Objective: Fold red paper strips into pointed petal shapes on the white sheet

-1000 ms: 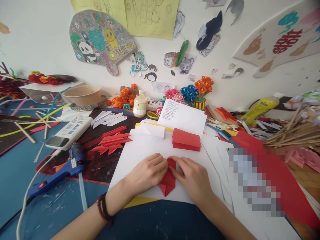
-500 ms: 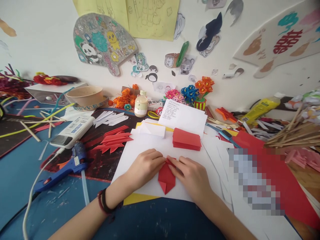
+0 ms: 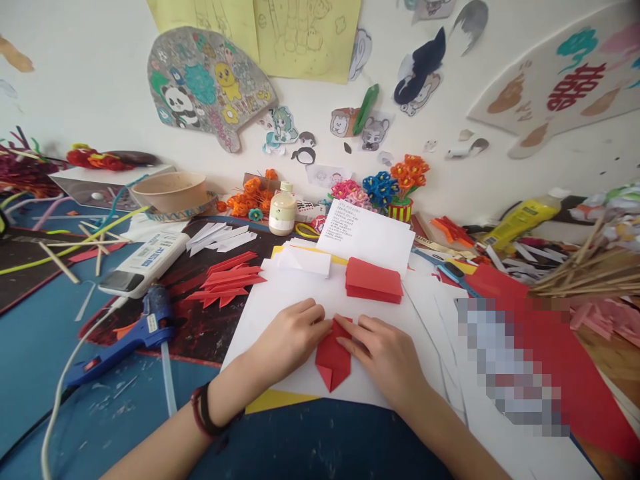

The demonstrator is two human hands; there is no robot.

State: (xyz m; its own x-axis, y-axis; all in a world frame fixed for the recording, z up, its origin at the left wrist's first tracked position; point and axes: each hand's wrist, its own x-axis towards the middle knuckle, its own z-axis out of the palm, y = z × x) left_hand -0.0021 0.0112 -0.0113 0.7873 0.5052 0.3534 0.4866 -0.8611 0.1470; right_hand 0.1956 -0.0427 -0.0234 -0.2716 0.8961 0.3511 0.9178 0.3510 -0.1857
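Observation:
A piece of red paper [image 3: 334, 360], partly folded, lies on the white paper in front of me, its pointed end towards me and one lower corner turned over. At its upper left edge, the fingers of my left hand [image 3: 293, 335] are curled and pinch the paper. My right hand [image 3: 384, 352] holds the upper right part, forefinger and thumb pressed on it. Just beyond my hands sits a stack of red paper pieces [image 3: 374, 280]. Several folded red pieces [image 3: 227, 279] lie in a pile to the left, and folded white paper [image 3: 305, 260] rests behind.
A blue glue gun [image 3: 130, 337] and a white power strip [image 3: 145, 265] with its cable lie at left. A bottle [image 3: 283, 212] stands near the wall, beside a written sheet [image 3: 367, 233]. Red sheets [image 3: 550, 353] and thin sticks [image 3: 575, 273] cover the right.
My left hand has shifted slightly left and down from the paper's top edge, so more of the fold there shows. The right hand stays nearly in place.

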